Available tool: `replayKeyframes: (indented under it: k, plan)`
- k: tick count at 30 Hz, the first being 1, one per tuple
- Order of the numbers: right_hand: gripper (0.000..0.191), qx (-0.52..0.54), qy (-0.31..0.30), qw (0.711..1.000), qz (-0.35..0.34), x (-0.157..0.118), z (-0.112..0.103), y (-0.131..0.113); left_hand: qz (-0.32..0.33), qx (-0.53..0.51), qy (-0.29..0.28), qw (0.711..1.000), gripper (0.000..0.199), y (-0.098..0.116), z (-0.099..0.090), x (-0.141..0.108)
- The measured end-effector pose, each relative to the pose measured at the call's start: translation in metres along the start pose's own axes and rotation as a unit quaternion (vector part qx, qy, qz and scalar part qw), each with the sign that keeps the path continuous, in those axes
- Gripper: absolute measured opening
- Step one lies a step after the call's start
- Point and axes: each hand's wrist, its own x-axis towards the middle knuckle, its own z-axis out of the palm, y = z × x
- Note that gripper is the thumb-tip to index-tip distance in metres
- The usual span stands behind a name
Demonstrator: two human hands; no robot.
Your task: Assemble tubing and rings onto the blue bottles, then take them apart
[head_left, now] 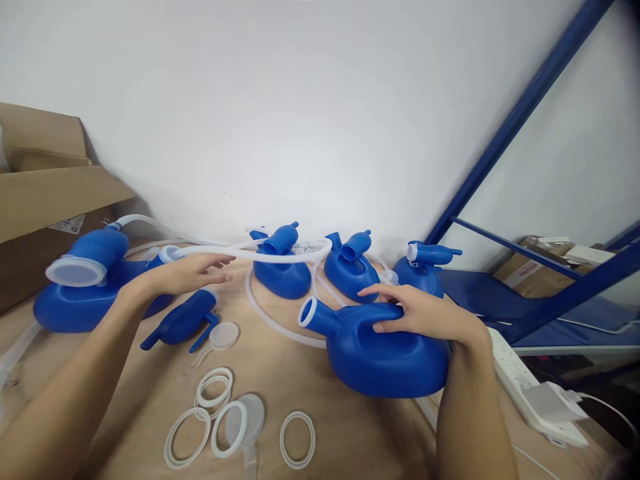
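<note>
My right hand (pixel 405 310) rests over the handle of a large blue bottle (pixel 385 367), its thumb and fingers spread apart around the top. The bottle's white-rimmed spout (pixel 309 311) points up and left. My left hand (pixel 193 272) is held out with fingers apart, beside a white corrugated hose (pixel 260 255); whether it touches the hose is unclear. Below it lies a blue funnel-shaped part (pixel 183 319) with a clear round cap (pixel 224 335). Several white rings (pixel 187 437) and a translucent lid (pixel 253 420) lie nearer the front.
Blue bottles (pixel 287 277) with smaller blue parts on top stand along the wall. Another blue bottle (pixel 75 308) is at the left, near a cardboard box (pixel 45 200). At the right are a white power strip (pixel 520 390) and a blue metal rack (pixel 525 110).
</note>
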Motion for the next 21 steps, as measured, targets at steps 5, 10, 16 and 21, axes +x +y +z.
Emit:
replayKeyframes:
  k: [5, 10, 16, 21]
  plan:
    - [0.065, 0.013, -0.017, 1.0, 0.016, -0.007, -0.001, 0.005, -0.064, -0.036, 0.124, 0.99, 0.081, 0.01, 0.004, 0.014]
    - [0.07, 0.022, -0.019, 0.998, 0.051, -0.021, -0.011, 0.015, -0.094, -0.184, 0.217, 0.954, 0.07, 0.002, 0.021, 0.03]
    - [0.08, 0.067, 0.08, 0.976, 0.189, -0.072, -0.029, 0.04, -0.133, -0.206, 0.295, 0.924, 0.057, -0.014, 0.027, 0.045]
    - [0.087, 0.037, 0.209, 0.933, 0.291, -0.102, -0.034, 0.067, -0.146, -0.125, 0.302, 0.934, 0.049, -0.021, 0.024, 0.05]
